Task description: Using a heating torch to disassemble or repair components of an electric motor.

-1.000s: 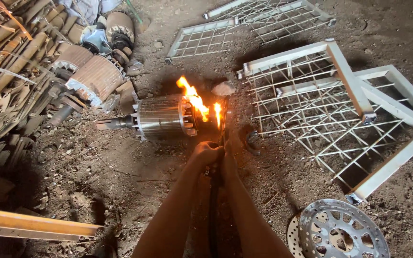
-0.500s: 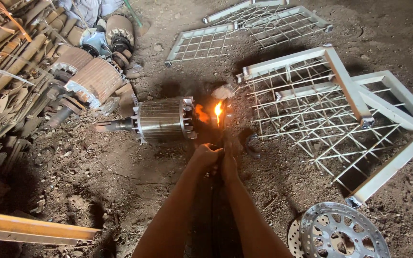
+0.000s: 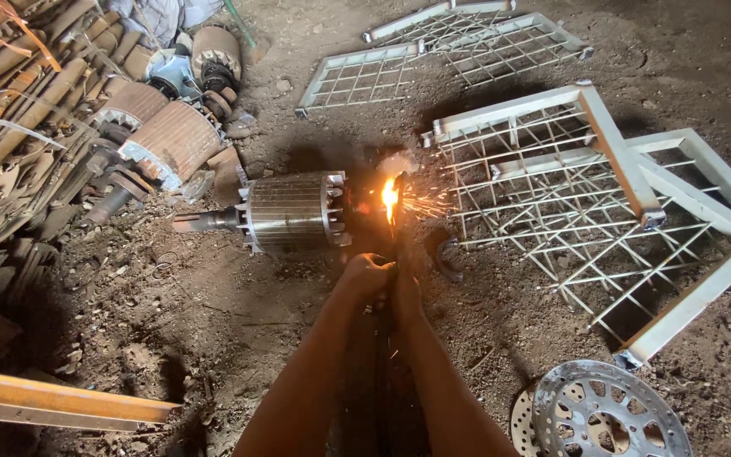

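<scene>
A ribbed metal motor rotor [image 3: 285,211] with a shaft lies on its side on the dirt floor. At its right end burns a bright flame [image 3: 390,196] that throws sparks to the right. Both my hands grip a dark cutting torch [image 3: 396,245] that points up at that flame. My left hand [image 3: 364,277] wraps its handle and my right hand [image 3: 406,292] sits just beside and below it. The torch's lower part is hidden between my forearms.
White wire-grid frames [image 3: 602,203] lie to the right, and more grids [image 3: 433,59] at the back. Rusty rotors [image 3: 171,140] and scrap metal pile up at the left. A perforated metal disc [image 3: 607,415] lies bottom right, an orange beam [image 3: 52,406] bottom left.
The large flame over the rotor's end has shrunk to a small bright point with sparks flying right. My hands have stayed on the torch in the same place.
</scene>
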